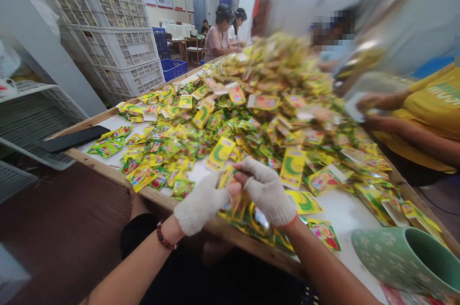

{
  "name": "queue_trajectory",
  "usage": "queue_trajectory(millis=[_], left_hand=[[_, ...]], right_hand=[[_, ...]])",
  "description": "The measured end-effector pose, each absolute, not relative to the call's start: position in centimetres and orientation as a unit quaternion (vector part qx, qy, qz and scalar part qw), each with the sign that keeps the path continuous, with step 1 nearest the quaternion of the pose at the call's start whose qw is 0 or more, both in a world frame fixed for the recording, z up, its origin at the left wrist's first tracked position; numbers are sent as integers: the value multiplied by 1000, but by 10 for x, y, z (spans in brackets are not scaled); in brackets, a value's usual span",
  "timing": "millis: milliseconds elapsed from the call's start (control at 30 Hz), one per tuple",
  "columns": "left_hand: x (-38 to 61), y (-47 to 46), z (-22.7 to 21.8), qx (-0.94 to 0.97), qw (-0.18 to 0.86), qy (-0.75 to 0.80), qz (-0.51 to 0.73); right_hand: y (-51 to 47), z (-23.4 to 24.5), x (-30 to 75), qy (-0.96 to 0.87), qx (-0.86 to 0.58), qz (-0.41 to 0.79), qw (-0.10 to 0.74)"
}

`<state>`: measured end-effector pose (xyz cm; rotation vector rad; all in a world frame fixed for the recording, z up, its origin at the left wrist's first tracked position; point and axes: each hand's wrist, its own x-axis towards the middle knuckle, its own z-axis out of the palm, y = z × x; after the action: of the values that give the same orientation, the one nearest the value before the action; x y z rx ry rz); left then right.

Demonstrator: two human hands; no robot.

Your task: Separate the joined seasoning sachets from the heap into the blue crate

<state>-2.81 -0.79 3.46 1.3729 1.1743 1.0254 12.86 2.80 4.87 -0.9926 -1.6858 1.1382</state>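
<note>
My left hand (206,202), in a white fingerless glove, and my right hand (266,190), gloved the same way, meet above the near edge of the table. Their fingers are closed together around a small yellow packet (225,178), partly covered by the fingers. Just beyond them lies a yellow card sleeve with a green curve (220,153). Another yellow sleeve (293,167) rests right of my right hand. Shiny green and yellow packets (158,151) spread out left of my left hand. More packets (251,221) lie under my wrists, partly hidden.
A tall heap of packets (276,70) fills the table's far part. A green flowered container (388,252) lies tipped at near right, a dark flat object (75,138) on the left rim. White crates (125,51) stand left. A co-worker in yellow (427,118) sits right; others work behind.
</note>
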Motion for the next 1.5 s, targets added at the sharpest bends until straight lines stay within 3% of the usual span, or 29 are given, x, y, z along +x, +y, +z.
queue_trajectory(millis=[133, 333, 533, 667, 733, 900, 1033, 1233, 1500], left_hand=[[-34, -1, 48, 599, 373, 559, 436], [-51, 4, 45, 719, 182, 640, 200], [-25, -9, 22, 752, 125, 627, 159], [7, -21, 18, 777, 60, 604, 166], [19, -24, 16, 777, 43, 608, 159], [22, -30, -2, 760, 35, 614, 210], [18, -46, -21, 736, 44, 584, 340], [31, -59, -24, 749, 15, 579, 323], [34, -17, -19, 747, 26, 575, 331]], right_hand=[[42, 63, 163, -631, -458, 448, 438], [31, 59, 214, -656, -528, 405, 355], [-1, 27, 254, -643, -657, 185, 346], [-21, 6, 270, -586, -731, 210, 279], [-26, -1, 271, -559, -738, 244, 289], [-30, -12, 268, -460, -698, 373, 403], [-46, -17, 253, -476, -688, 316, 448], [-62, -3, 227, -563, -723, 181, 357], [-47, 5, 262, -570, -667, 390, 280]])
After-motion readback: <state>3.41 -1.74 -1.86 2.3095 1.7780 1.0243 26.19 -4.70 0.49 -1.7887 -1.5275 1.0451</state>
